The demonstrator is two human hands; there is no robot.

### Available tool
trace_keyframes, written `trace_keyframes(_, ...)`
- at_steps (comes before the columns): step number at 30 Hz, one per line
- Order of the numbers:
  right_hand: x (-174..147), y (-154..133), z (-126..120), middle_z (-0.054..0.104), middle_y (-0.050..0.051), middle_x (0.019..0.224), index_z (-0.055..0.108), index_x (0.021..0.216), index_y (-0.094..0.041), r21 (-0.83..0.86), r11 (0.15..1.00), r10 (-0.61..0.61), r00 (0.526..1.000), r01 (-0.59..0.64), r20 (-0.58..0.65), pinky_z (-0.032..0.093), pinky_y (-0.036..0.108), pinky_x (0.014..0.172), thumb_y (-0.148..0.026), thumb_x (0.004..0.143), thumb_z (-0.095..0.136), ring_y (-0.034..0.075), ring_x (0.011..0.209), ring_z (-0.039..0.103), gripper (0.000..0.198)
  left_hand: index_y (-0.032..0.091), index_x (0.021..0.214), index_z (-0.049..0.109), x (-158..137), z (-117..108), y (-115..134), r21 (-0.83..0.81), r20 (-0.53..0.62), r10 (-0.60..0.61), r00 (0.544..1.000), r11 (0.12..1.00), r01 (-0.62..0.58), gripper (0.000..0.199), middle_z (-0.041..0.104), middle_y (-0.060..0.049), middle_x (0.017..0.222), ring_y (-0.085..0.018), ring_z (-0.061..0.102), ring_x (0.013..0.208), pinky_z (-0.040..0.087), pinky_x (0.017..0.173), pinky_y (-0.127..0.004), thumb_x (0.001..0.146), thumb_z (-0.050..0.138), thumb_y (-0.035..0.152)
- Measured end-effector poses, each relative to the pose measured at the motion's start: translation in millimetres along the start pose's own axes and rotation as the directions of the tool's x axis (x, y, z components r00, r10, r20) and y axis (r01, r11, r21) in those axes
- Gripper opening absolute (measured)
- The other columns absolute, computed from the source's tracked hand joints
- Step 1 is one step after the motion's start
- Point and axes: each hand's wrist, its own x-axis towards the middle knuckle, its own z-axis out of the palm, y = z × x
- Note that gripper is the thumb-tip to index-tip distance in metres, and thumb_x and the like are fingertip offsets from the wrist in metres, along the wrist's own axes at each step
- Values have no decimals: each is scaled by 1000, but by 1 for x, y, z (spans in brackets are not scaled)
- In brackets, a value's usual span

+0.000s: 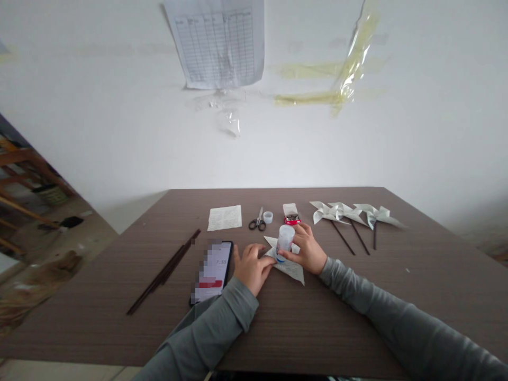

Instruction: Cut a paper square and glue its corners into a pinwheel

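My right hand (309, 250) is closed around a small translucent plastic bottle (286, 238) with blue and red print, probably a glue bottle. It is held over a cut and partly folded piece of printed paper (292, 270) on the table. The bottle's lower end meets or nearly meets the paper; the exact contact is hidden. From the left, my left hand (252, 267) pinches or presses the paper's edge with thumb and fingertips close together. Just beyond the hands are a round white cap (268, 217), black-handled scissors (257, 222) and a small open red-and-white box (292, 217) of metal pieces.
Several paper pinwheels (339, 212) on dark sticks lie at the right of the brown table (337, 328). A printed paper square (224, 218) lies at the back. A phone (214, 270) is beside my left hand, with dark sticks (166, 270) farther left. The wall (278, 153) borders the back edge.
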Motion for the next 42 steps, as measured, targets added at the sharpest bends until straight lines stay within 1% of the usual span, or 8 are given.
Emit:
trace_keyframes(5,0,1,-3,92,11,122,89,98,-30,-22,1000,-13,1000,13,-23,59,71,138,-45,112,97,40,134,81,21,38,122,106,-1,2,5,15,-42,-23,999,1000,23,41,92,-11,161,-45,78,163,34,151,-99,114,83,6)
trace_keyframes(10,0,5,1,93,12,127,90,99,-28,-20,999,-48,999,48,-23,60,72,137,-48,112,97,39,132,82,25,38,122,106,0,-2,7,-5,3,-18,1000,1000,18,39,91,-12,161,-44,77,162,37,149,-101,114,85,6)
trace_keyframes(16,-1,8,2,93,14,127,92,103,-27,-10,999,-41,999,41,-26,59,72,138,-48,114,96,40,133,82,24,35,122,105,-1,0,4,22,-14,-20,1000,1000,20,36,91,-12,159,-41,75,160,36,153,-95,115,83,8)
trace_keyframes(26,-3,19,10,94,12,124,93,102,-29,58,996,-69,993,74,-91,56,75,142,-59,111,100,40,130,83,31,44,119,107,5,-10,11,3,43,-82,996,997,82,40,91,-10,160,-44,77,161,37,150,-100,113,88,10)
trace_keyframes(32,-5,21,12,93,13,123,93,103,-29,68,993,-90,991,97,-102,58,76,140,-60,113,98,42,132,83,32,44,126,106,4,-5,5,-9,49,-49,998,999,49,43,89,-11,166,-45,74,166,32,151,-102,117,81,11)
trace_keyframes(37,-4,25,12,92,12,117,93,96,-30,82,996,-12,992,23,-129,59,74,138,-59,112,97,41,128,82,33,42,126,107,2,-4,4,-10,41,-52,998,999,52,43,90,-12,165,-45,75,165,33,150,-102,115,83,8)
trace_keyframes(40,-3,31,9,93,14,128,101,121,-31,112,992,67,984,-49,-166,63,68,132,-56,112,96,42,129,83,27,39,126,107,0,-5,5,-20,19,-36,999,999,36,41,90,-13,164,-45,76,164,32,150,-102,115,84,7)
trace_keyframes(42,-3,35,7,92,14,129,99,145,-32,130,985,139,970,-114,-199,65,64,127,-49,113,92,41,125,84,37,38,125,107,0,-7,6,-37,8,-32,999,999,32,39,90,-14,163,-45,77,163,33,149,-103,115,86,7)
